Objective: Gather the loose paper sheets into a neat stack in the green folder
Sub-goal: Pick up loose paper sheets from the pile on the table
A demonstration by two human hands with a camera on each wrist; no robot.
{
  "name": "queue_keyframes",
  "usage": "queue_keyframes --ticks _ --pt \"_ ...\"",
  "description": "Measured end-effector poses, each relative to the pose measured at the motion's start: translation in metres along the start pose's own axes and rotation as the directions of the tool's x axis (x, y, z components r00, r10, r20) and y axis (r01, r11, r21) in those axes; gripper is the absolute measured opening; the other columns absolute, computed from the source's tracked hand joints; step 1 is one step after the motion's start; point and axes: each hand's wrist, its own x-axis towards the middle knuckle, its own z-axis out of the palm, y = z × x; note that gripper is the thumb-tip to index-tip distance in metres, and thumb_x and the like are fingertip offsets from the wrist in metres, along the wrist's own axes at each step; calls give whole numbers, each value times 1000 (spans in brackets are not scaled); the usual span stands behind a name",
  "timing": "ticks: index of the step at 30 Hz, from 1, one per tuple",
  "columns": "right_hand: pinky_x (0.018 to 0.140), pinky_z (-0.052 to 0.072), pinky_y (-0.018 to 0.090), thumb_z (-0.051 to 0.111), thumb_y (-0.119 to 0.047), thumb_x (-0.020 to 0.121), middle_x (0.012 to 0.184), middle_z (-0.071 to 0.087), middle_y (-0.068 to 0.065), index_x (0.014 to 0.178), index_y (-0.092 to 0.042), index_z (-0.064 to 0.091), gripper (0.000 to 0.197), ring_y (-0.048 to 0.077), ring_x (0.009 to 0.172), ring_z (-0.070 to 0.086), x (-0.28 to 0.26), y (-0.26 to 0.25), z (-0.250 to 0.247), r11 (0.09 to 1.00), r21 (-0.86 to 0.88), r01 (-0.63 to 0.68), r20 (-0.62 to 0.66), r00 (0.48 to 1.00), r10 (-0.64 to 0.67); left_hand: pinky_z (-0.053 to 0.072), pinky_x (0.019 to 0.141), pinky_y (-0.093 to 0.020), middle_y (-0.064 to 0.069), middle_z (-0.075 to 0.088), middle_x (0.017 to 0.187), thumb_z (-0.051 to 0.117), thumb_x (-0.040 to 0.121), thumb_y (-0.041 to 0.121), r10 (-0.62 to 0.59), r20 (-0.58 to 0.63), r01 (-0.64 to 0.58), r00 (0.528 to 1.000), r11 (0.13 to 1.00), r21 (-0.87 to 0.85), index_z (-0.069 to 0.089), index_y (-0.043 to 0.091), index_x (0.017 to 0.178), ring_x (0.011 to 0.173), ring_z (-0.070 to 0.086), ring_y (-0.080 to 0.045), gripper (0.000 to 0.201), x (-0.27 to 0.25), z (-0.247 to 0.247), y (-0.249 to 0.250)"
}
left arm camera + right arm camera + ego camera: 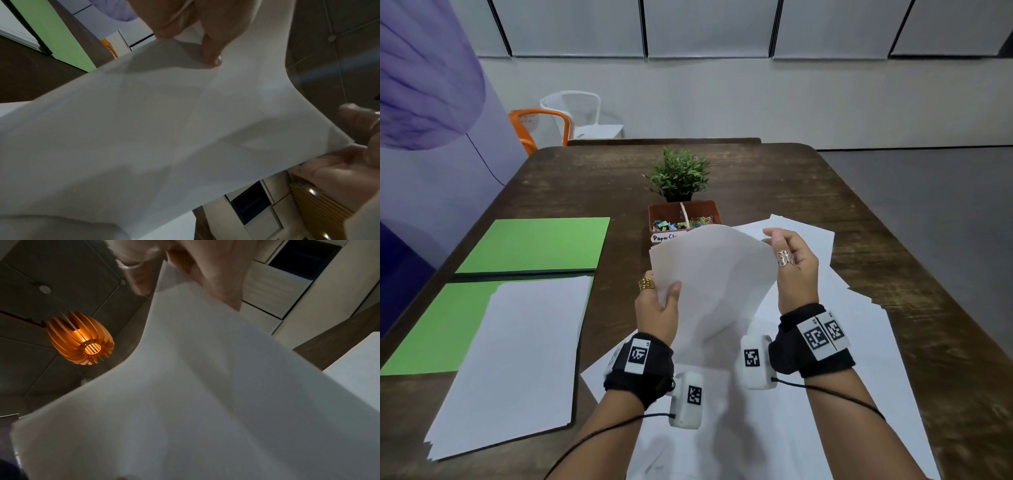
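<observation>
I hold a small bundle of white sheets (712, 277) upright above the table. My left hand (659, 308) grips its left edge, thumb on the front. My right hand (792, 263) pinches its upper right corner. The same sheets (164, 129) fill the left wrist view under the thumb, and the sheets (205, 402) bow outward in the right wrist view. The green folder (534, 245) lies open at the left, with a stack of paper (517, 363) on its near half. More loose sheets (825, 377) lie spread on the table below my hands.
A brown tray (685, 217) with coloured paper clips and binder clips stands behind the held sheets, and a small potted plant (679, 174) behind that. The wooden table (893, 267) ends close on the right. Orange and white chairs (558, 120) stand beyond the far left corner.
</observation>
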Motion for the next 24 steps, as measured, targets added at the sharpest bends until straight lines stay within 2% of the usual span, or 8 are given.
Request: queue_keyframes --ticks 3,5,9,11,15,19,22,24 --pt "85 49 20 78 -56 59 105 63 -4 113 -34 48 66 8 101 59 3 6 -13 999 -10 34 138 990 -33 50 78 -31 -12 64 95 61 88 10 -38 7 38 999 999 -32 55 -1 108 88 63 -27 23 7 1 -1" --pt "94 47 25 84 -55 49 113 61 -4 117 -40 42 81 10 109 58 4 10 -21 994 -90 60 165 985 -45 51 80 -33 -14 65 95 60 88 11 -43 1 43 999 998 -54 57 -5 109 89 64 -29 27 14 0 1" --pt "85 49 22 81 -10 65 107 65 -5 109 -35 48 60 6 101 62 5 17 -25 997 -83 -5 133 991 16 51 66 -17 -8 66 87 56 91 12 -3 2 3 1000 994 -108 58 -10 104 80 65 -26 25 26 -6 10" --pt "81 48 21 75 -1 73 96 69 -11 99 -26 55 41 2 91 64 7 17 -24 997 -78 -4 118 993 13 50 66 -14 -5 66 89 58 91 14 52 -2 -51 999 990 -128 55 -8 109 78 64 -19 29 28 -9 21" --pt "77 50 17 67 4 79 82 71 -14 88 -18 62 24 2 81 65 10 6 -20 999 -6 38 38 999 -38 50 69 -17 -5 66 91 52 86 33 191 -32 -193 981 979 -67 56 -3 107 79 64 -14 42 30 -12 42" --pt "74 48 13 64 -1 84 92 68 -11 94 -24 61 25 -2 83 65 2 11 -17 999 -30 28 33 999 -27 39 70 -2 17 57 87 52 89 20 262 -124 -266 957 964 -16 54 0 107 78 54 5 27 14 -8 51" --pt "70 47 7 62 -3 86 95 64 -7 105 -15 55 23 -10 79 63 -14 36 -20 993 -91 -81 70 994 88 32 70 6 19 55 91 56 90 19 228 -52 -226 972 973 43 53 6 111 77 51 12 25 -5 -2 37" --pt "79 50 14 63 -3 86 101 64 -4 110 -18 53 30 -3 90 63 -26 59 -23 968 -172 -181 114 973 202 35 67 5 15 58 91 62 88 20 134 17 -135 991 988 74 49 12 111 78 57 8 27 -16 2 14"
